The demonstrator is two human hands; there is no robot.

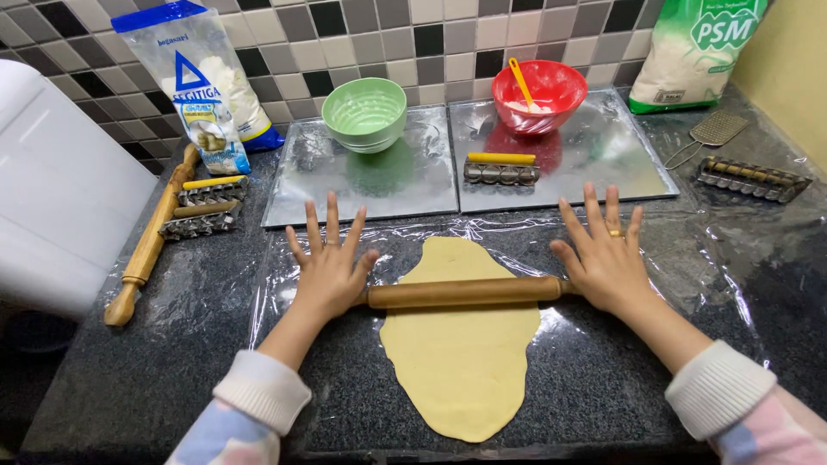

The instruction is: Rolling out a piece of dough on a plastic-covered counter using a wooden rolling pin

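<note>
Yellow dough sheet [461, 353] at lower centre, rolling pin [465, 292] across it, left hand [330, 269] and right hand [606, 258] flat, fingers spread, palms pressing its ends.

Pale yellow dough [461, 344] lies under a brown wooden rolling pin [465, 293] on a speckled black granite surface [155, 379]. Behind stand a mint-green bowl [364, 113] and a red bowl [538, 95] with an orange spoon [520, 82]. The wall tiles [379, 34] form a grey, white and black check.

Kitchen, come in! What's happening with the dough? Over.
Left hand and right hand open, palms on rolling pin. Pin lies across flattened dough. Nothing blocking.
</note>
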